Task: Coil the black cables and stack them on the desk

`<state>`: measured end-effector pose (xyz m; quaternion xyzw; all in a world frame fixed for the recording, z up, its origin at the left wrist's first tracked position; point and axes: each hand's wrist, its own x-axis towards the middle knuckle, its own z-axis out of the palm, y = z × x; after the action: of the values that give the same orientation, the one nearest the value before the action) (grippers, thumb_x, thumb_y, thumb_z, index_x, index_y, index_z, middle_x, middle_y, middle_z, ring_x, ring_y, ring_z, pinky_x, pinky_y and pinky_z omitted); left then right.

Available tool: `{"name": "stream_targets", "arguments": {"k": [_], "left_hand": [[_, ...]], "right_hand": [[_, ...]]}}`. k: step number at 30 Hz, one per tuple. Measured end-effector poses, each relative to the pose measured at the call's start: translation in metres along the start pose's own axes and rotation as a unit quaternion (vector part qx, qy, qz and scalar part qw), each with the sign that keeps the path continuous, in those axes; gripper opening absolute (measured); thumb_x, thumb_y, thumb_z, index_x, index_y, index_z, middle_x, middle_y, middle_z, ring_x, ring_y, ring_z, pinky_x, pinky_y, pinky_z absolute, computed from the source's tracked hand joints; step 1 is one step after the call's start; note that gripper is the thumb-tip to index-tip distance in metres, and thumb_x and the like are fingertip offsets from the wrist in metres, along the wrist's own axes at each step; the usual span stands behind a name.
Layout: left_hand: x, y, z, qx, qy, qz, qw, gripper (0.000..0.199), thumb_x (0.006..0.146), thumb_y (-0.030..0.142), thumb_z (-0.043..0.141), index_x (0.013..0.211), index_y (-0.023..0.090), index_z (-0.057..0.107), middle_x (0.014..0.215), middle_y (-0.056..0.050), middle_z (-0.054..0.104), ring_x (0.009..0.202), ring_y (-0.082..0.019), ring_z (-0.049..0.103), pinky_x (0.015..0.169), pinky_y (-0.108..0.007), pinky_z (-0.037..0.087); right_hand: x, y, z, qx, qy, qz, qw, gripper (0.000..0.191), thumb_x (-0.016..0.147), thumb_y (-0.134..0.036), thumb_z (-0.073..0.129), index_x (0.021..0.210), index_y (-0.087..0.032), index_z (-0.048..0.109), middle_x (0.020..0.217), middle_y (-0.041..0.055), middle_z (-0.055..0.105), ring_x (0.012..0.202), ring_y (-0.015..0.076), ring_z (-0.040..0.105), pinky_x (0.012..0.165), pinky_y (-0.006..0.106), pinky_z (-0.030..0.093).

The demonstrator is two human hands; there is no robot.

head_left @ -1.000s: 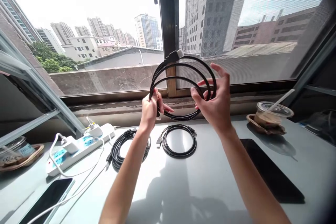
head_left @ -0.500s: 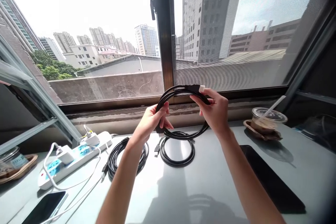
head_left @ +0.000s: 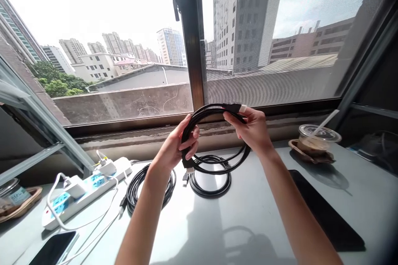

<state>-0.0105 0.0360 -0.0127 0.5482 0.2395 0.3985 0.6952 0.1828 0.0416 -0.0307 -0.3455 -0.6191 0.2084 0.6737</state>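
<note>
Looped black cable held between both hands

In the head view, the held cable is found raised above the table, in front of the window frame. Its left side is gripped by the left hand, with the fingers closed around the gathered strands. Its upper right arc is pinched by the right hand, between thumb and fingers. One plug is noted at the right fingertips, pale end pointing right; a second plug is hung just under the left fingers, pale end down. The lower strands are spread apart between the hands.

Below the grip, a small coil is laid on the table. A thicker coil is partly hidden by the left forearm. Farther left of the grip, a power strip and a phone are recorded. Right of the grip, a lidded cup is seated in a brown holder, and a flat black device is seen beside the right forearm.
</note>
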Motion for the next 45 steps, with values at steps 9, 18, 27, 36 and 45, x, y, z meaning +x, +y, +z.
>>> {"name": "stream_targets", "arguments": {"k": [9, 18, 27, 36, 45], "left_hand": [[0.002, -0.002, -0.003, 0.089, 0.116, 0.034, 0.989, 0.043, 0.079, 0.054, 0.056, 0.061, 0.015, 0.056, 0.035, 0.005, 0.038, 0.034, -0.011, 0.050, 0.038, -0.020, 0.038], [0.008, -0.015, 0.021, 0.109, 0.288, 0.218, 0.926, 0.042, 0.083, 0.057, 0.049, 0.077, 0.016, 0.057, 0.034, 0.006, 0.043, 0.029, -0.012, 0.048, 0.030, -0.020, 0.032], [-0.004, -0.007, 0.025, 0.072, 0.122, 0.075, 0.987, 0.024, 0.087, 0.042, 0.047, 0.079, 0.019, 0.045, 0.038, 0.010, 0.034, 0.024, -0.006, 0.033, 0.026, -0.014, 0.021], [-0.010, 0.004, 0.013, 0.108, 0.039, 0.035, 0.993, 0.035, 0.088, 0.043, 0.045, 0.108, 0.015, 0.052, 0.038, 0.009, 0.035, 0.029, -0.007, 0.030, 0.031, -0.015, 0.028], [-0.005, 0.002, 0.009, 0.181, 0.153, 0.135, 0.962, 0.042, 0.076, 0.057, 0.061, 0.079, 0.015, 0.058, 0.044, 0.010, 0.024, 0.035, -0.002, 0.019, 0.033, -0.014, 0.016]], "right_hand": [[-0.001, 0.004, 0.009, 0.034, -0.037, 0.020, 0.999, 0.027, 0.069, -0.040, 0.072, 0.085, -0.017, 0.074, 0.077, 0.0034, 0.068, 0.072, 0.0164, 0.062, 0.062, 0.026, 0.047], [0.000, -0.006, 0.002, 0.027, -0.041, 0.039, 0.998, 0.030, 0.070, -0.045, 0.071, 0.074, -0.015, 0.071, 0.062, 0.0018, 0.063, 0.057, 0.0109, 0.056, 0.051, 0.022, 0.043], [-0.002, -0.011, -0.002, -0.188, 0.090, -0.161, 0.965, 0.019, 0.080, -0.035, 0.064, 0.081, -0.017, 0.070, 0.092, 0.0067, 0.064, 0.080, 0.0153, 0.060, 0.058, 0.024, 0.045], [-0.002, -0.002, 0.000, -0.203, -0.018, -0.075, 0.976, 0.030, 0.086, -0.041, 0.055, 0.081, -0.016, 0.069, 0.071, 0.0021, 0.063, 0.069, 0.0130, 0.057, 0.062, 0.023, 0.040], [-0.004, -0.014, -0.001, -0.071, -0.050, 0.071, 0.994, 0.037, 0.072, -0.053, 0.066, 0.067, -0.015, 0.066, 0.056, -0.0014, 0.051, 0.050, 0.0081, 0.043, 0.043, 0.021, 0.031]]}}
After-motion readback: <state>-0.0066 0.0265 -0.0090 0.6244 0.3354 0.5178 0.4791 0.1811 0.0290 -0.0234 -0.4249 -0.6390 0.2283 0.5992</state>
